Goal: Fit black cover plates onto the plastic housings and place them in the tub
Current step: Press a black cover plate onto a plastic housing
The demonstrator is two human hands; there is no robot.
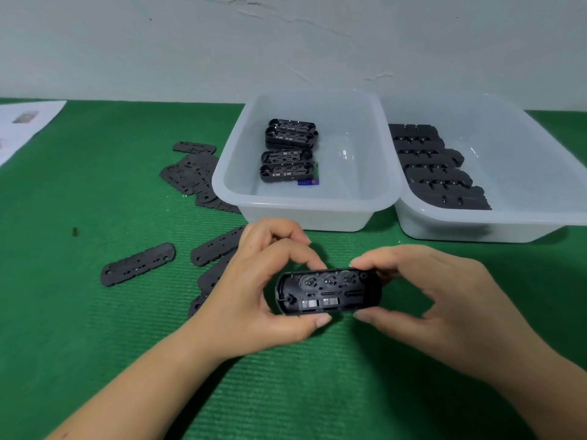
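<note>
A black plastic housing (pixel 327 292) is held above the green mat, its open inside facing me. My left hand (pixel 254 300) grips its left end, thumb below and fingers on top. My right hand (pixel 438 300) pinches its right end the same way. Flat black cover plates (pixel 138 264) lie loose on the mat to the left, with more in a pile (pixel 190 174) further back. The left translucent tub (pixel 305 204) holds several housings (pixel 289 150) stacked in a row. The right tub (pixel 476 227) holds a row of black housings (pixel 435 166).
The green mat (pixel 95 328) covers the table. A white paper sheet (pixel 22 125) lies at the far left corner. A small dark piece (pixel 75 231) sits alone on the mat at the left. A grey wall stands behind the tubs.
</note>
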